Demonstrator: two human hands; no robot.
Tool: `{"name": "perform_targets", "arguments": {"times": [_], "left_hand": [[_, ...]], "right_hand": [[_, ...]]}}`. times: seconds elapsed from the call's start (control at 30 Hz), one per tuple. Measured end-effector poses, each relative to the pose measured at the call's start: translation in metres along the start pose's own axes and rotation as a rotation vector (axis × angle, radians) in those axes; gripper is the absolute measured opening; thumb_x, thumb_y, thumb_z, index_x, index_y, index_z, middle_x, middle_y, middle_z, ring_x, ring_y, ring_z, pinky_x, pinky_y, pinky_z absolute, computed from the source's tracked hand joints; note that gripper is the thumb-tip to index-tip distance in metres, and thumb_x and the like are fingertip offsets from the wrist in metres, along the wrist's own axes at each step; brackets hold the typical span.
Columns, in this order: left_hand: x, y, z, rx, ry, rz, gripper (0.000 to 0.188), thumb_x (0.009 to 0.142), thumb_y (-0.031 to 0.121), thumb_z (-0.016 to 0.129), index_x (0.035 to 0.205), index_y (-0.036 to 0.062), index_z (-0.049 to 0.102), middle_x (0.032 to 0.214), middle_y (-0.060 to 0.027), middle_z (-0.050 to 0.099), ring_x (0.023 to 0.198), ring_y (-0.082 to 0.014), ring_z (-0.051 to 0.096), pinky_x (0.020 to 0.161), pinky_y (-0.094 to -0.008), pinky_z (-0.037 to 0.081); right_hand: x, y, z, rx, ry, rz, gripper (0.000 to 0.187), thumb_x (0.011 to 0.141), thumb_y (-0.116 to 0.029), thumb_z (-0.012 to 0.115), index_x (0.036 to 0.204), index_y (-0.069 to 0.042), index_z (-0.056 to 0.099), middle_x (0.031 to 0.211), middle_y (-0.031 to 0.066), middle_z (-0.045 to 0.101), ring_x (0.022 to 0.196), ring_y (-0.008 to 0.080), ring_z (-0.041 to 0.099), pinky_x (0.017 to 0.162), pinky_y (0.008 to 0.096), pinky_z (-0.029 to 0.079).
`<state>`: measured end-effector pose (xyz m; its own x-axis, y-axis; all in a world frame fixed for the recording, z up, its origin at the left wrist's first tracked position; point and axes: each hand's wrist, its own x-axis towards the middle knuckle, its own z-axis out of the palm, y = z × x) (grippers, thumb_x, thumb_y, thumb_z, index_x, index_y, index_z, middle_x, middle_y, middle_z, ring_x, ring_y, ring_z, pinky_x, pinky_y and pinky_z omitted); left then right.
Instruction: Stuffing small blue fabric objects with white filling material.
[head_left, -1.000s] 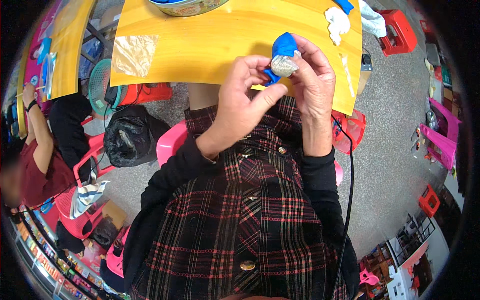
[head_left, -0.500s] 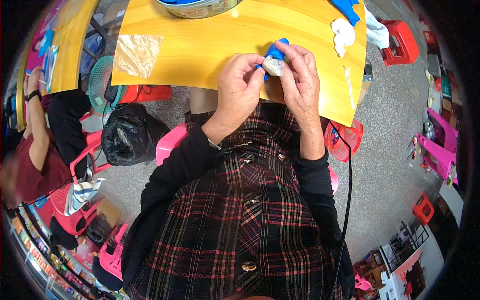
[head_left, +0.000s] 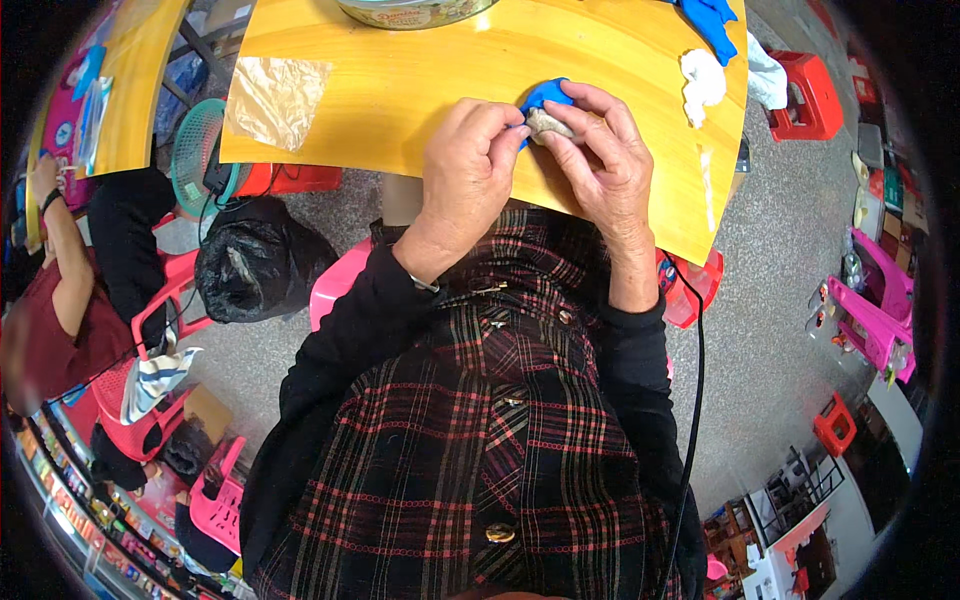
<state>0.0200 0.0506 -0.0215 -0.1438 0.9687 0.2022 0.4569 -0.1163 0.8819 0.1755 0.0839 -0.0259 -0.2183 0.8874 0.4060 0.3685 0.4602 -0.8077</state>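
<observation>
Over the front part of the yellow table, my two hands meet at a small blue soft piece (head_left: 546,94) with a greyish-white lump (head_left: 546,126) at its near side. My left hand (head_left: 468,172) is closed, its thumb and forefinger pinching the left edge of the blue piece. From the right, my right hand (head_left: 612,168) holds the lump between its thumb and bent fingers. Part of the blue piece is hidden under the fingers, and I cannot tell exactly what the lump is made of.
A round tin (head_left: 420,14) stands at the table's far edge. Crinkled clear plastic (head_left: 278,102) lies left on the table (head_left: 390,80). To the right are white fluffy stuffing (head_left: 702,86), another blue piece (head_left: 712,28) and a pale strip (head_left: 707,190). A black cable (head_left: 699,380) hangs at my right.
My right fingers have shifted over the lump, and more of its grey surface shows. My left hand keeps its pinch. The whole view has shifted slightly.
</observation>
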Motion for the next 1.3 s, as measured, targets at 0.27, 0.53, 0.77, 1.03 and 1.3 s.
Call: {"name": "perform_targets", "arguments": {"times": [0.27, 0.53, 0.77, 1.03, 1.3], "left_hand": [[-0.001, -0.011, -0.006, -0.058, 0.069, 0.057, 0.006, 0.085, -0.005, 0.063, 0.089, -0.0024, 0.061, 0.092, -0.0058, 0.057, 0.070, -0.0100, 0.057, 0.062, -0.0230, 0.049], [-0.002, -0.014, -0.011, -0.138, 0.027, -0.024, 0.005, 0.086, -0.005, 0.061, 0.089, -0.0020, 0.060, 0.088, -0.0050, 0.058, 0.070, -0.0091, 0.056, 0.062, -0.0216, 0.047], [-0.003, -0.015, -0.014, -0.015, 0.088, 0.181, 0.009, 0.084, -0.006, 0.063, 0.090, -0.0018, 0.060, 0.088, -0.0096, 0.058, 0.074, -0.0156, 0.057, 0.063, -0.0263, 0.048], [0.002, -0.007, -0.015, 0.185, 0.179, 0.262, 0.015, 0.078, -0.004, 0.069, 0.090, 0.0004, 0.061, 0.090, -0.0097, 0.057, 0.075, -0.0226, 0.055, 0.066, -0.0311, 0.048], [0.013, -0.031, -0.025, 0.221, 0.150, 0.279, 0.012, 0.073, -0.002, 0.066, 0.084, 0.0012, 0.061, 0.082, -0.0131, 0.059, 0.082, -0.0332, 0.055, 0.071, -0.0411, 0.045]], "right_hand": [[0.017, -0.009, -0.002, -0.308, -0.171, -0.117, 0.021, 0.073, -0.013, 0.074, 0.093, -0.009, 0.069, 0.099, 0.0073, 0.062, 0.093, 0.0277, 0.060, 0.079, 0.0353, 0.050], [0.031, -0.007, 0.006, -0.208, -0.264, -0.257, 0.021, 0.075, -0.015, 0.072, 0.095, -0.009, 0.066, 0.108, 0.0070, 0.063, 0.102, 0.0281, 0.058, 0.086, 0.0405, 0.046], [0.036, 0.001, 0.009, -0.222, -0.273, -0.287, 0.020, 0.075, -0.011, 0.072, 0.093, -0.008, 0.066, 0.100, 0.0068, 0.063, 0.095, 0.0287, 0.059, 0.082, 0.0375, 0.048], [0.041, 0.000, 0.011, -0.193, -0.257, -0.169, 0.029, 0.075, -0.012, 0.072, 0.102, -0.006, 0.063, 0.093, 0.0100, 0.063, 0.091, 0.0320, 0.058, 0.080, 0.0389, 0.048], [0.041, 0.003, 0.011, -0.155, -0.355, -0.265, 0.033, 0.077, -0.021, 0.073, 0.106, -0.008, 0.063, 0.104, 0.0088, 0.062, 0.098, 0.0312, 0.058, 0.083, 0.0400, 0.047]]}}
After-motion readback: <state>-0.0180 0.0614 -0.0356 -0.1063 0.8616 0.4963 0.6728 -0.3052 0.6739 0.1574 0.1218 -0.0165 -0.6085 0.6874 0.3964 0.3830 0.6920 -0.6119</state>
